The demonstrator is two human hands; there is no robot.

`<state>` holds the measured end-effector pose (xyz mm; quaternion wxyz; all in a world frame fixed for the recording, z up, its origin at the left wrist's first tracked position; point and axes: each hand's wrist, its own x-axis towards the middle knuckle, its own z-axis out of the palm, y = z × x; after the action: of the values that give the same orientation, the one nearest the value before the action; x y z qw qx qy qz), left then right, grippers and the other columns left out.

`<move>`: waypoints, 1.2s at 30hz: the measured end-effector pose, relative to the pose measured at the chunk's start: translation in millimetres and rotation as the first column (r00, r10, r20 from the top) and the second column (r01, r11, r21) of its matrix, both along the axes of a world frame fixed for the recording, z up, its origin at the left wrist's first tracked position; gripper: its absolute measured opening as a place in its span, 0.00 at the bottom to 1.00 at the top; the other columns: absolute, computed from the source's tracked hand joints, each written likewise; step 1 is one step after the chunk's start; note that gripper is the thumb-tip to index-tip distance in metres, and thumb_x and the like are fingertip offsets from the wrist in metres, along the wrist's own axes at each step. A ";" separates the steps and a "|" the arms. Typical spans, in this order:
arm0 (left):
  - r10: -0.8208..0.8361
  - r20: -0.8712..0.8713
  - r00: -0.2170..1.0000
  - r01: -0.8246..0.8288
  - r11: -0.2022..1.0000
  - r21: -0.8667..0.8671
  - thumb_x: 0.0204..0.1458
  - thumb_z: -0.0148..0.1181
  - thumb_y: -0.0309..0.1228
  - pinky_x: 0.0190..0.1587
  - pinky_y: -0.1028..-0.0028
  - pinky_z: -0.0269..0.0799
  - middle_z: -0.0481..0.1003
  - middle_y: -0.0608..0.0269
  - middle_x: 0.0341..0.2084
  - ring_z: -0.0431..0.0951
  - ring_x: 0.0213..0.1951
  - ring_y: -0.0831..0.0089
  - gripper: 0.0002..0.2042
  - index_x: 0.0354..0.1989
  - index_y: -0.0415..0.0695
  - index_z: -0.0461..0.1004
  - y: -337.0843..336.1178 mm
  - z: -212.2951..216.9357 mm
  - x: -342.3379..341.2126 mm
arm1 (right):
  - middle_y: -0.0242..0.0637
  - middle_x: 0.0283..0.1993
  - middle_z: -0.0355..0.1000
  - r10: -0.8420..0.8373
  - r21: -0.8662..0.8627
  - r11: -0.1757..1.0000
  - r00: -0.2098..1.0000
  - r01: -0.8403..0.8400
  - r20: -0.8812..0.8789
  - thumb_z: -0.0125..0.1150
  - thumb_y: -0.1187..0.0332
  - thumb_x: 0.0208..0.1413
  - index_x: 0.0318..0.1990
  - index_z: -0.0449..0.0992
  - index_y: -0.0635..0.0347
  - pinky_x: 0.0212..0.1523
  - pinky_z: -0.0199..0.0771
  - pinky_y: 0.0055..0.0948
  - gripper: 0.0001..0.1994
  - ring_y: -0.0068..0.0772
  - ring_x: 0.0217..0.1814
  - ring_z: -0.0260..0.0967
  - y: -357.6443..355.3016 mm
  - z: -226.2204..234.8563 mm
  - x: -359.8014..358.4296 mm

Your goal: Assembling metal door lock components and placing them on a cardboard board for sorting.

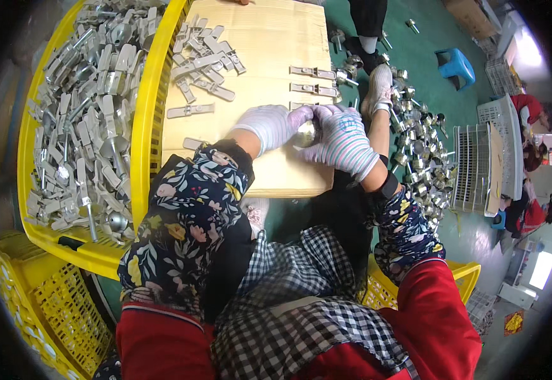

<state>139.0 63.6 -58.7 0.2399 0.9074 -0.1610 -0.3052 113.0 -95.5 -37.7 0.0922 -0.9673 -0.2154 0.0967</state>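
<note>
My gloved left hand [268, 125] and right hand [342, 142] pinch a small shiny metal part [306, 133] together above the cardboard-topped bench [276, 44]; a loosened grip could likely drop it onto the floor.

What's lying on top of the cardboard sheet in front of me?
On the cardboard sheet: flat grey metal pieces, three more in a row. Both gloved hands cover what lies beneath.

Yellow crate [138, 136] of grey metal parts [86, 114]; blue stool [456, 65].
</note>
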 end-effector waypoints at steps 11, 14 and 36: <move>-0.073 0.335 0.940 0.077 0.997 0.001 0.56 0.31 0.44 0.39 0.60 0.68 0.75 0.51 0.29 0.75 0.35 0.53 0.20 0.35 0.47 0.71 -3.3 -20.0 -6.2 | 0.54 0.30 0.72 0.130 -0.021 0.990 0.974 -0.136 -0.184 0.63 0.39 0.30 0.35 0.75 0.66 0.42 0.69 0.34 0.34 0.48 0.35 0.72 0.4 18.9 36.4; -0.100 0.355 0.930 0.097 0.995 0.027 0.56 0.30 0.44 0.40 0.61 0.68 0.75 0.50 0.29 0.75 0.35 0.53 0.20 0.36 0.47 0.70 -3.2 -30.4 3.0 | 0.51 0.32 0.73 0.094 -0.002 0.995 0.928 -0.101 -0.362 0.62 0.40 0.32 0.36 0.75 0.64 0.44 0.68 0.36 0.33 0.46 0.37 0.72 -2.7 18.7 49.2; 0.128 -0.546 0.828 -0.338 0.891 -0.304 0.54 0.25 0.54 0.18 0.73 0.61 0.70 0.60 0.15 0.66 0.16 0.71 0.32 0.25 0.40 0.73 3.0 -31.2 56.4 | 0.39 0.43 0.64 0.235 -0.178 0.968 0.875 -0.174 0.422 0.69 0.59 0.25 0.48 0.62 0.62 0.53 0.54 0.43 0.36 0.39 0.47 0.61 8.7 -19.8 30.8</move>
<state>195.4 66.6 -90.0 0.4844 0.7404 -0.0343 -0.4648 143.8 -86.8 -57.5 -0.0351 -0.9397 -0.3248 -0.1009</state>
